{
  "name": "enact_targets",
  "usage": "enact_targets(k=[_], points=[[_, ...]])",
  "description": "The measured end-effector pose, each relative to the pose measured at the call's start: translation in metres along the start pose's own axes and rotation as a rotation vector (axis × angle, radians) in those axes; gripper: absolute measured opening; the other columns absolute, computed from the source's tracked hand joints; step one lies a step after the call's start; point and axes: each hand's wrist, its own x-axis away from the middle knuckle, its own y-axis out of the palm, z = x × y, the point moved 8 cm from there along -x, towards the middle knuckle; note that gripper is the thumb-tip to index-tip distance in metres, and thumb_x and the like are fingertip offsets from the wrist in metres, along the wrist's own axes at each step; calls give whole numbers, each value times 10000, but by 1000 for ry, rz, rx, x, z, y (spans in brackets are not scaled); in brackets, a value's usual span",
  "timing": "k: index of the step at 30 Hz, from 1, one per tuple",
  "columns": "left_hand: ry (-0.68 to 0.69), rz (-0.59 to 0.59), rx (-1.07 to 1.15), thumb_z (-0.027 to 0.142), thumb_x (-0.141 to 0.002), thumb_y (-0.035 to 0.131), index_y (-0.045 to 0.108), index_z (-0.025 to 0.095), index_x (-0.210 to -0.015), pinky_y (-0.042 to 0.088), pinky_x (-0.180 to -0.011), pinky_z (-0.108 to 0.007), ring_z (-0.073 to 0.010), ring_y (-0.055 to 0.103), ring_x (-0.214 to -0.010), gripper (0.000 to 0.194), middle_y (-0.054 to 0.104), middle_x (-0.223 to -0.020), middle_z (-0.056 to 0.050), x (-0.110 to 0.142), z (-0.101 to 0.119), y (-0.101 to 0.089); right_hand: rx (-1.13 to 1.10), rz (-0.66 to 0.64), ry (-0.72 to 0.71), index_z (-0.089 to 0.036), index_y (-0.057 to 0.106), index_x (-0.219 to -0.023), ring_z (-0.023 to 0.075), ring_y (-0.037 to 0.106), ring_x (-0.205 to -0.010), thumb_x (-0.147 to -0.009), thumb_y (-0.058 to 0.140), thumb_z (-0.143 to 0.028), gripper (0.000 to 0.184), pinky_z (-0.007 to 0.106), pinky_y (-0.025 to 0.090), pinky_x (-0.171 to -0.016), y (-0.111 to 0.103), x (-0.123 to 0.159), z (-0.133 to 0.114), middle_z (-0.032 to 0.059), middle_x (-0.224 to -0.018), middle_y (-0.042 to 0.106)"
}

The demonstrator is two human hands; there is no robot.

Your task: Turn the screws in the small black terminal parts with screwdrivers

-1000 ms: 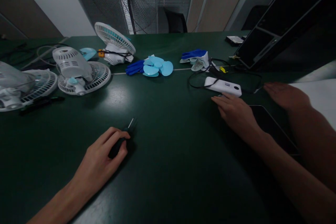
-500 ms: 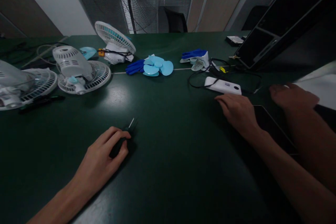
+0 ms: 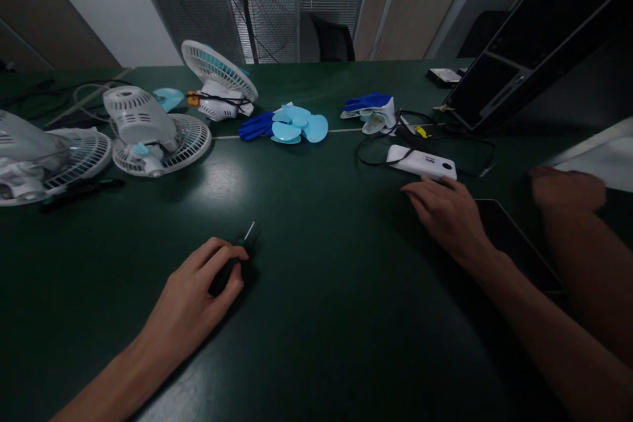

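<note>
My left hand [image 3: 200, 283] rests on the green table [image 3: 316, 316] at centre left, its fingers wrapped round a screwdriver [image 3: 228, 275]. The dark handle is mostly hidden in the palm, and the thin metal shaft points up and to the right. My right hand [image 3: 445, 211] lies on the table at the right, palm down, with fingers extended and slightly bent; nothing shows in it. Its fingers are just in front of a white power bank [image 3: 420, 162] with a black cable. A dark tablet [image 3: 514, 244] lies partly under and beside my right forearm.
Another person's hand [image 3: 568, 188] and forearm are at the far right, beside white paper [image 3: 608, 161]. White fans [image 3: 143, 122] stand at the left, near a second dark tool [image 3: 82, 192]. A light-blue fan blade [image 3: 299, 124] and blue-white gloves [image 3: 368, 105] lie further back. A black case [image 3: 504, 82] stands behind.
My right hand has drawn back slightly and its fingers have bent a little. The other person's hand has moved right, away from the cable. My left hand holds still with the screwdriver.
</note>
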Motion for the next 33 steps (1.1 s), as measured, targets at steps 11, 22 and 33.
enact_targets(k=[11,22,33], points=[[-10,-6,-12,436,-978,488,640,273,-1125,583,-599,-214,-192,662,-935,266,613,-1129,-51,0,0,1,-72,183,163,-193,682,-1184,280,684,-1105,-1003,503,-266,265,459,483,-984,-25,-1,7,106,-1203,730],[-11,-2,7,436,-972,501,642,270,-1129,576,-574,-202,-186,662,-918,268,611,-1140,-50,0,1,0,-151,168,423,-202,647,-1186,308,710,-852,-1007,459,-354,301,459,526,-757,-23,6,30,134,-1048,738],[-13,-1,-11,427,-976,498,636,278,-1140,594,-637,-238,-201,669,-945,261,621,-1149,-54,0,1,0,-284,243,417,-234,713,-1082,280,703,-1019,-967,534,-372,254,451,529,-928,-27,10,24,84,-1122,745]])
